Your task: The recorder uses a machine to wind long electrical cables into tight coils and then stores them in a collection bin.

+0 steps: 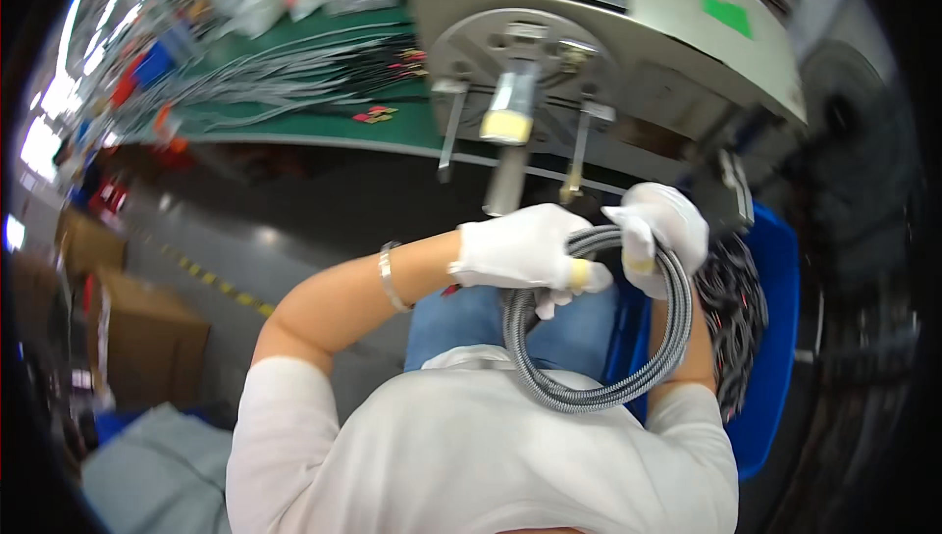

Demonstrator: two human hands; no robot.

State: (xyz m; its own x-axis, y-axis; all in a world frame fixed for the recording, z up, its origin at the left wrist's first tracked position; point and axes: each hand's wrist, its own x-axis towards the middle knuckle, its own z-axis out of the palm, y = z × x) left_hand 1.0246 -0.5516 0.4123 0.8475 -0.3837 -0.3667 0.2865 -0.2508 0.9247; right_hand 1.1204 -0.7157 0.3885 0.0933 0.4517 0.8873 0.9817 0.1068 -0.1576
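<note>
The left hand (530, 247), in a white glove, grips the upper left of a grey braided cable coil (589, 400); the gloved right hand (672, 230) closes around its upper right. Whether either pinches a loose end cannot be told. The coil hangs between the hands, in front of the person's torso, its loops gathered into a neat ring, so the winding of this piece looks done. No tie shows on it, so fastening may be left. Just beyond the right forearm, a blue tub (782, 328) holds many dark cables (736, 318). Ahead, the machine's spindle (510, 107) carries no cable. Farther left, unwound cables (285, 73) lie on the green bench (304, 127), suggesting more remains.
</note>
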